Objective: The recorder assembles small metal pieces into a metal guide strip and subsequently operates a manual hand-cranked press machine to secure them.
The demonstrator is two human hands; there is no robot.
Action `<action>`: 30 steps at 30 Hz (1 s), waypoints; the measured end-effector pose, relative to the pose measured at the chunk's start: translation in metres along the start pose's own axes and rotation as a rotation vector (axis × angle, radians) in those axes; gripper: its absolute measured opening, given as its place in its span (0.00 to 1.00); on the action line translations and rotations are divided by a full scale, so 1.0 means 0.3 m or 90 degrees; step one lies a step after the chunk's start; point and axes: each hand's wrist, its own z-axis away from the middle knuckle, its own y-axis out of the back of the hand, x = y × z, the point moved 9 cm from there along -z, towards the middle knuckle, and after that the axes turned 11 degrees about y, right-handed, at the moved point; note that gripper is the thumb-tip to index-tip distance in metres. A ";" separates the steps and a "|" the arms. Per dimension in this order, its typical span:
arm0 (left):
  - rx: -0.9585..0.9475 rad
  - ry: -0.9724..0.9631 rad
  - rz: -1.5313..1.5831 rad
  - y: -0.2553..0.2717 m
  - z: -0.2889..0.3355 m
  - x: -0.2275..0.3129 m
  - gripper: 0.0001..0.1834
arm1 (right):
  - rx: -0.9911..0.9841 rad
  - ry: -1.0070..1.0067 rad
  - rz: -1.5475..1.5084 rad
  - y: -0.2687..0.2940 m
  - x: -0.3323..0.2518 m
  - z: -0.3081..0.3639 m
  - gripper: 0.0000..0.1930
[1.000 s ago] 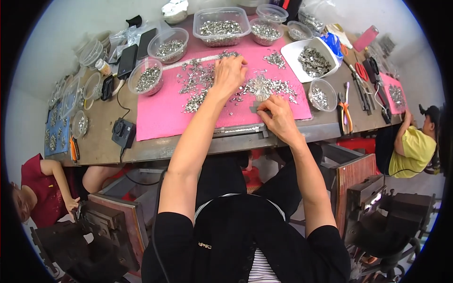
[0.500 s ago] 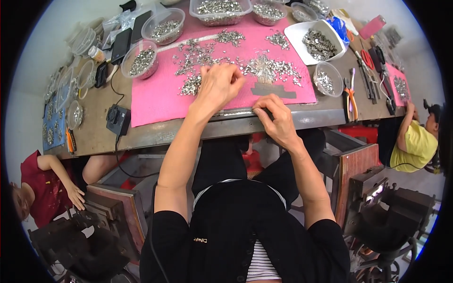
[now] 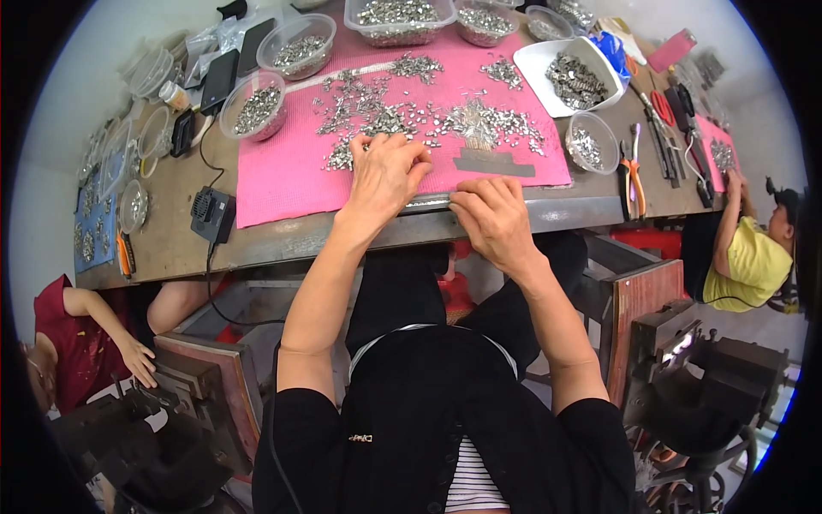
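Observation:
My left hand (image 3: 385, 178) is over the near-left part of the pink mat (image 3: 295, 188), its fingers curled down at a heap of small silvery metal pieces (image 3: 341, 156). Whatever the fingertips hold is hidden beneath the hand. Along the table's front edge lies a narrow metal strip (image 3: 425, 203), between my two hands. At its right end my right hand (image 3: 498, 218) has thumb and fingers drawn together; what is in that pinch cannot be made out. Beyond the right hand a flat grey bar (image 3: 495, 164) lies on the mat, beside thin silvery pins and more loose pieces (image 3: 522, 133).
Clear tubs of metal pieces (image 3: 257, 110) line the mat's left and far sides. A white tray (image 3: 529, 73) and a small round tub (image 3: 592, 141) stand right, near orange-handled pliers (image 3: 634, 184). A black corded box (image 3: 212, 214) is left. Co-workers sit on both sides.
My left hand has moved slightly left and nearer me, lower over the heap. The right hand has shifted a little nearer along the front edge, its fingers more bunched.

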 end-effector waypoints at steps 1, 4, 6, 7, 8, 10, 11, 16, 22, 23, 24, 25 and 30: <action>0.001 0.000 0.000 0.002 0.001 -0.005 0.05 | 0.000 0.001 0.001 0.000 0.014 0.003 0.08; -0.001 0.011 -0.002 -0.002 0.000 -0.014 0.05 | -0.001 -0.121 -0.085 0.002 0.143 0.012 0.04; 0.007 -0.005 -0.020 -0.004 -0.003 0.002 0.05 | 0.041 -0.147 -0.054 -0.006 0.235 0.013 0.09; 0.008 -0.006 -0.019 -0.003 -0.005 0.007 0.05 | 0.048 -0.154 -0.031 -0.020 0.276 0.012 0.12; 0.006 -0.010 -0.033 -0.005 -0.004 0.009 0.05 | 0.048 -0.153 -0.031 -0.028 0.296 -0.003 0.12; 0.005 -0.014 -0.046 -0.009 -0.002 0.011 0.05 | -0.057 -0.124 0.092 -0.067 0.306 -0.026 0.13; 0.011 -0.017 -0.045 -0.008 0.002 0.009 0.04 | -0.057 -0.122 0.092 -0.066 0.305 -0.029 0.13; 0.014 -0.011 -0.043 -0.004 0.008 0.006 0.04 | -0.117 -0.090 0.115 -0.015 0.269 0.005 0.12; 0.040 -0.026 -0.050 0.002 0.011 0.015 0.05 | -0.116 -0.165 -0.060 0.012 0.301 0.058 0.09; 0.039 -0.027 -0.047 -0.007 0.010 0.012 0.05 | -0.117 -0.166 -0.060 0.011 0.303 0.054 0.09; 0.039 -0.028 -0.044 -0.013 0.011 0.010 0.05 | -0.089 -0.203 -0.074 0.018 0.317 0.052 0.07; 0.039 -0.027 -0.044 -0.015 0.014 0.009 0.05 | -0.061 -0.241 -0.087 0.022 0.330 0.052 0.06; 0.036 0.012 0.061 0.010 0.024 -0.002 0.04 | 0.013 -0.252 -0.039 -0.006 0.345 0.066 0.04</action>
